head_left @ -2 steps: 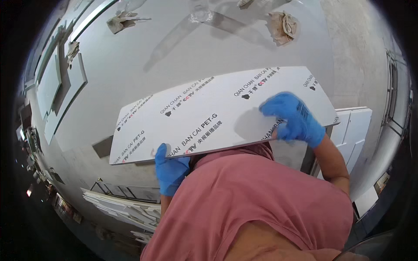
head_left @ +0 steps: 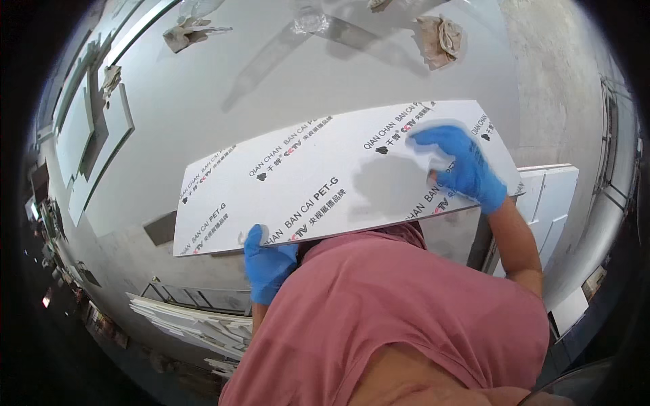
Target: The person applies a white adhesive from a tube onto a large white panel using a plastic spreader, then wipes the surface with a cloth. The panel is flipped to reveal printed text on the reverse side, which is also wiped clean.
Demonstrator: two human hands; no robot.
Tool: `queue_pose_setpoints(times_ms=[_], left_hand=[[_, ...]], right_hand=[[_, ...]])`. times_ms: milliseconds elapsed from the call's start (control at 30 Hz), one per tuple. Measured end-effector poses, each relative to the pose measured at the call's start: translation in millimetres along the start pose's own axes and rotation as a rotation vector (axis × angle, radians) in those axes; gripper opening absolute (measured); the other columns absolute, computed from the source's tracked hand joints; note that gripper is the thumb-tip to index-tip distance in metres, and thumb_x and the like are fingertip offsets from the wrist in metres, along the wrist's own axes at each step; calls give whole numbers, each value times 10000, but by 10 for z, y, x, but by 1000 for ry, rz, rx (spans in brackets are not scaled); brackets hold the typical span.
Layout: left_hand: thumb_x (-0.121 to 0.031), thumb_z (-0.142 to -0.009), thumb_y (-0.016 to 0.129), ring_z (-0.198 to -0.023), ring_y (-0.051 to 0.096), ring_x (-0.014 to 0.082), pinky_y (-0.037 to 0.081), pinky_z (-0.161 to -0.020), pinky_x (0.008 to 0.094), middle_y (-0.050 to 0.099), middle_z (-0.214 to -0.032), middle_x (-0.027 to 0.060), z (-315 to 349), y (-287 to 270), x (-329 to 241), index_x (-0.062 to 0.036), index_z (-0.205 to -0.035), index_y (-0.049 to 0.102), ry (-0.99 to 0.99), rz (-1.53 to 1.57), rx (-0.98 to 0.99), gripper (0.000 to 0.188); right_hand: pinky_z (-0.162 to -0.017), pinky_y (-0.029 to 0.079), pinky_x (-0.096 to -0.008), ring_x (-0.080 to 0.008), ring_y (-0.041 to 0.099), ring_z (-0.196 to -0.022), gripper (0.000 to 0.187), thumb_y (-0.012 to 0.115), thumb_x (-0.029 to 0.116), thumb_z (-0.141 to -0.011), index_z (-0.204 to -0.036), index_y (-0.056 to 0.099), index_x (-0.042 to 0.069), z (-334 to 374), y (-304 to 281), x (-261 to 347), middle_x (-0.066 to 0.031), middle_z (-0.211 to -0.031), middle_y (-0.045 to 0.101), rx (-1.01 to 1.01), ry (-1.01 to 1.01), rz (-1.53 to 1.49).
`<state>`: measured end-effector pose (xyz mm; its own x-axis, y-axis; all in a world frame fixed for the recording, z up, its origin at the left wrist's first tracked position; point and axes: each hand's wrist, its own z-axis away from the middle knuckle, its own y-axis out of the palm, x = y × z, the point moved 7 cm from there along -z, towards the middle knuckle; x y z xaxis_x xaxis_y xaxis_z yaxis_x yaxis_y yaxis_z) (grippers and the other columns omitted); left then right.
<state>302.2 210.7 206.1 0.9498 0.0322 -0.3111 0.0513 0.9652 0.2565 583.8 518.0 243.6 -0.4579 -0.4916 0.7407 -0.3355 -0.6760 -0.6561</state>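
A long white panel [head_left: 325, 179] with printed film lies in front of me, overhanging the near edge of the grey-white table [head_left: 271, 88]. My left hand [head_left: 269, 264], in a blue glove, grips the panel's near edge, thumb on top and fingers hidden beneath. Over the right part of the panel is my right hand [head_left: 467, 172], also blue-gloved. Its fingers are curved and apart with nothing between them, and a bare fingertip shows. A shadow falls on the panel beside it; whether the hand touches the surface I cannot tell.
Crumpled cloths lie on the table's far side, a brown one [head_left: 440, 40] at right and a beige one [head_left: 188, 35] at left. Narrow panels [head_left: 112, 139] lie at far left. White boards [head_left: 548, 196] are stacked at right, more strips [head_left: 189, 323] at lower left.
My right hand has moved away from the panel's near edge, farther over its surface. The panel has shifted very slightly; my left hand keeps its grip.
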Motion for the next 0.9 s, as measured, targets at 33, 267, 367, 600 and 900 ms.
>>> queue_pose_setpoints(times_ms=[33, 267, 367, 600, 900], left_hand=[[-288, -983, 638, -1408, 508, 385, 441, -1149, 597, 522, -1533, 195, -60, -49, 59, -73, -1530, 456, -23, 30, 16, 616], [-240, -949, 673, -1415, 505, 352, 419, -1174, 538, 541, -1536, 162, -675, -665, 258, -61, -1514, 480, -183, 67, 150, 624], [-250, -984, 649, -1398, 517, 315, 420, -1176, 477, 550, -1533, 147, -881, -845, 321, -61, -1510, 479, -175, -66, 226, 584], [-354, -1050, 585, -1382, 530, 290, 403, -1185, 454, 561, -1542, 117, -1448, -960, 573, -66, -1502, 518, -256, -56, 154, 540], [-375, -1086, 548, -1359, 554, 331, 444, -1164, 512, 588, -1504, 126, -1875, -1168, 689, -86, -1474, 548, -343, 18, 129, 484]], right_hand=[[-1064, 504, -459, -381, 651, -1231, 591, 838, 298, -849, -1345, 661, 30, -176, -139, -324, -174, -1386, 670, -192, 39, 81], [-1136, 447, -481, -398, 538, -1390, 642, 711, 458, -971, -1466, 580, 70, -1325, -343, -2171, -221, -1507, 562, -666, 447, 938], [-1226, 325, -555, -450, 437, -1468, 494, 539, 144, -949, -1439, 606, 132, -1440, 24, -2406, -191, -1557, 529, -753, 462, 817], [-1215, 374, -500, -451, 486, -1429, 422, 550, 134, -1000, -1414, 622, 92, -1140, 34, -2128, -234, -1501, 571, -902, 148, 285], [-1228, 390, -482, -309, 484, -1483, 417, 648, 175, -878, -1289, 677, 112, -1251, 3153, 1159, -137, -1553, 556, -243, -285, 244]])
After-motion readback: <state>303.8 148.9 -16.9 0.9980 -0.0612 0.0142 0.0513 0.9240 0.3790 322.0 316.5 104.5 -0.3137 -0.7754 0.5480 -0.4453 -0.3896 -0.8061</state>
